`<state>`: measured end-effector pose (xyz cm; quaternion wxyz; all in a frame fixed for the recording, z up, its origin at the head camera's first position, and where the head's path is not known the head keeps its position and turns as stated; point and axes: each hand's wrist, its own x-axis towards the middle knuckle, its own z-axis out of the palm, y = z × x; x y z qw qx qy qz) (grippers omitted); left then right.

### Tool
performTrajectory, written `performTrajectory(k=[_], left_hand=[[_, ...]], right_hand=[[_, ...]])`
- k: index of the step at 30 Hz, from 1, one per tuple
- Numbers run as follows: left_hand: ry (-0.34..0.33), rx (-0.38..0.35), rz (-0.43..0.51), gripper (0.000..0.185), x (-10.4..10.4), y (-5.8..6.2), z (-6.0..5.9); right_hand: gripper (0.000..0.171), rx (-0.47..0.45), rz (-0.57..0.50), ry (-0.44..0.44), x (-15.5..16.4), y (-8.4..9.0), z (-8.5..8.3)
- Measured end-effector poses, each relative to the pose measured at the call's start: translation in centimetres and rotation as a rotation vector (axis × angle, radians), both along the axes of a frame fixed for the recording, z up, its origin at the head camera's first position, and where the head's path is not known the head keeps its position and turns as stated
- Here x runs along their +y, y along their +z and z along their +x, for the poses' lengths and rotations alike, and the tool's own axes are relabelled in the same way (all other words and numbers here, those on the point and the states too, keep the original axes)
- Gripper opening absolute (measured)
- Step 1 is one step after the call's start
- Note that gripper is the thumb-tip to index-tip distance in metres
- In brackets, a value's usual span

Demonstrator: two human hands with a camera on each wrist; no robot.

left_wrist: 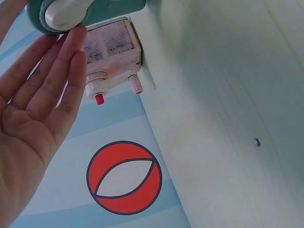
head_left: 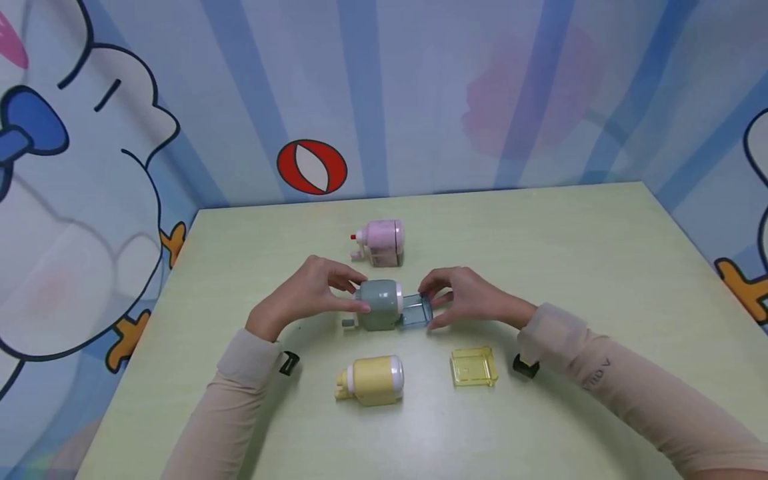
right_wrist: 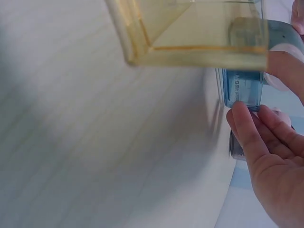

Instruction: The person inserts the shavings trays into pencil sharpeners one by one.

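Your left sleeve [head_left: 225, 393] lower left, nearest; your left hand [head_left: 307, 293], fingers parted, gripping grey-green sharpener [head_left: 379, 307] at centre; blue drawer [head_left: 413, 311] at its right end, pinched by your right hand [head_left: 474, 297], fingers part-closed; yellow drawer [head_left: 473, 368] lower right of centre.

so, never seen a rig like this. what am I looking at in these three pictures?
There's no machine arm here, just someone working bare-handed. The wide picture is taken from the head, looking forward and down; the other two are from the left and right wrists.

The left hand holds what looks like a green pencil sharpener. The right hand pinches a clear blue drawer jutting from its end.

Also on the table: a yellow sharpener, a clear yellow drawer and, farther back, a pink sharpener.
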<state>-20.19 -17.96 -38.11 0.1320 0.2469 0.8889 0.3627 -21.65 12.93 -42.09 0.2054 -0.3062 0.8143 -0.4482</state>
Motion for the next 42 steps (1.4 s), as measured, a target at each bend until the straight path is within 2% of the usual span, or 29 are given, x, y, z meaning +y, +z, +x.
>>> performTrajectory(k=[11,23,30,42], left_hand=[[0.022,-0.034,-0.007,0.056,0.1,0.1,-0.1],[0.018,-0.026,0.007,0.053,0.0,-0.2,0.3],[0.003,-0.008,0.021,0.052,0.1,-0.2,0.1],[-0.006,0.003,0.015,0.052,0.0,-0.3,0.0]], right_hand=[[0.056,-0.007,0.022,-0.026,-0.7,0.1,0.1],[0.055,-0.008,0.000,-0.041,-0.9,-0.4,0.4],[0.054,0.028,0.008,-0.048,-1.0,-0.2,0.2],[0.054,0.035,-0.007,-0.058,-2.6,-0.1,0.4]])
